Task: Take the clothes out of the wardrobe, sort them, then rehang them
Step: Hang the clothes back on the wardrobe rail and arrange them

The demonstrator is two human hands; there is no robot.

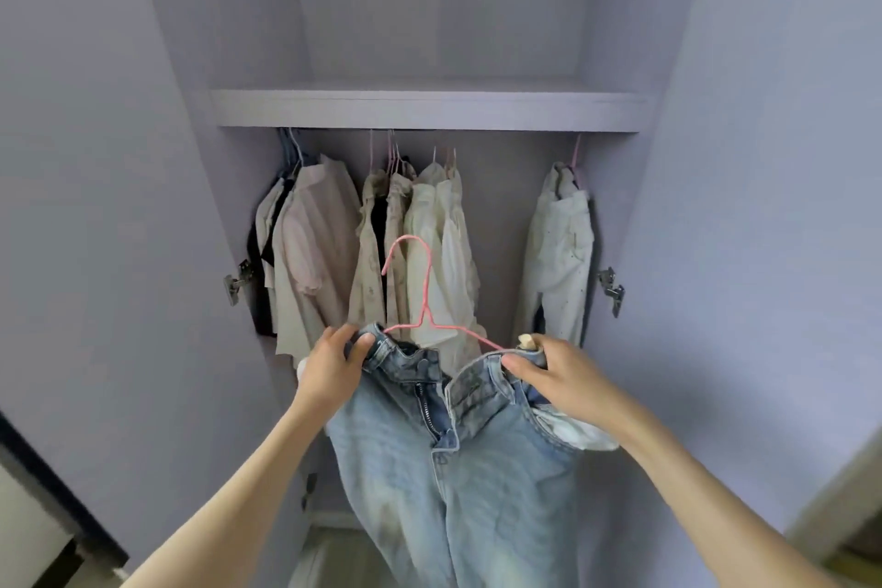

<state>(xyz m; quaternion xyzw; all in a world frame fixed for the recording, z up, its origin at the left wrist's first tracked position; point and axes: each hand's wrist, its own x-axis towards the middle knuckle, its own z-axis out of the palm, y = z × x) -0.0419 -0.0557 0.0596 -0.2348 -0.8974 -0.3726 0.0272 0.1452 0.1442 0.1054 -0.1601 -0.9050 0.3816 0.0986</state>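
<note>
In front of the person, the wardrobe (pixel 429 110) stands open, its two doors swung wide to 9 and 3 o'clock, with a hinge showing on each inner edge. A shelf (pixel 425 110) runs across at 12 o'clock, and clothes hang just beneath its front edge. The jeans (pixel 458 468) fill the lower middle of the view, at 6 o'clock, held up by the waistband in front of the hanging clothes, fly unzipped, legs dropping out of sight at the bottom edge. At 11 o'clock a group of pale shirts (pixel 310 244) hangs against the left wall; a second cluster of cream tops (pixel 429 244) hangs at centre. Between this cluster and the white trousers (pixel 558 248) at 1 o'clock lies an open stretch below the shelf, bare back panel showing. The left hand (pixel 329 368) pinches the waistband's left end, thumb on top, fingers curled behind. The right hand (pixel 553 377) grips the right end likewise. A pink hanger (pixel 425 301) rises between the hands, its shoulders inside the waistband, its hook free and pointing to 12 o'clock.
</note>
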